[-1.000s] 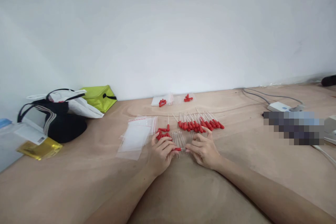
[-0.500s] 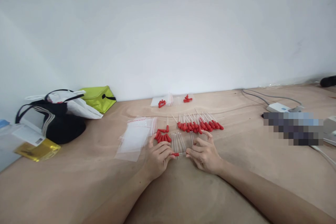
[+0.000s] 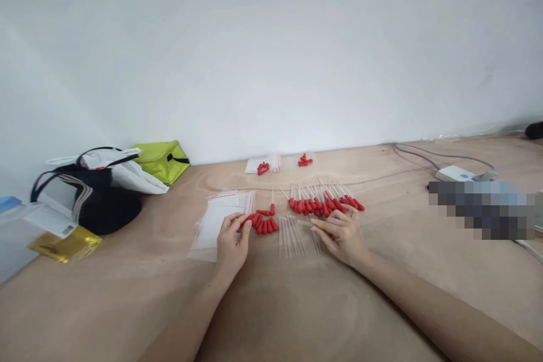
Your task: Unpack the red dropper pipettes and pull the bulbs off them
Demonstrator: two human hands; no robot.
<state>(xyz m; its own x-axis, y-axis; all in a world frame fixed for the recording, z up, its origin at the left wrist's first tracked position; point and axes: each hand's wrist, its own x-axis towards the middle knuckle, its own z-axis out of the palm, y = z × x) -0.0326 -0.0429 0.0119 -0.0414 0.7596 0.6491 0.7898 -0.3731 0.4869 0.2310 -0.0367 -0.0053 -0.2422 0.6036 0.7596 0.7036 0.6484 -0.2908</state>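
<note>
Clear tube: I see one slim clear tube (image 3: pixel 305 223) just right of centre in the frame, pointing left from the fingertips.
Right hand: the right hand (image 3: pixel 344 239) has thumb and fingers pinched on that tube, above more tubes lying beneath.
Left hand: the left hand (image 3: pixel 231 242), left of centre, has its fingertips at a red bulb (image 3: pixel 245 223); I cannot tell whether they are closed on it.
Bulb pile: loose red bulbs (image 3: pixel 266 226) cluster at centre, just beside the left fingertips.
Tube row: bare clear tubes (image 3: pixel 291 240) lie side by side between the hands.
Droppers: bulbed droppers (image 3: pixel 326 202) fan out right of centre, above the right hand, red ends towards me.
Zip bags: flat clear bags (image 3: pixel 218 218) lie left of centre, behind the left hand.
Bench: everything rests on the wood-toned bench (image 3: pixel 271 311).
Upper left: I make out a lime bag (image 3: pixel 160 163).
</note>
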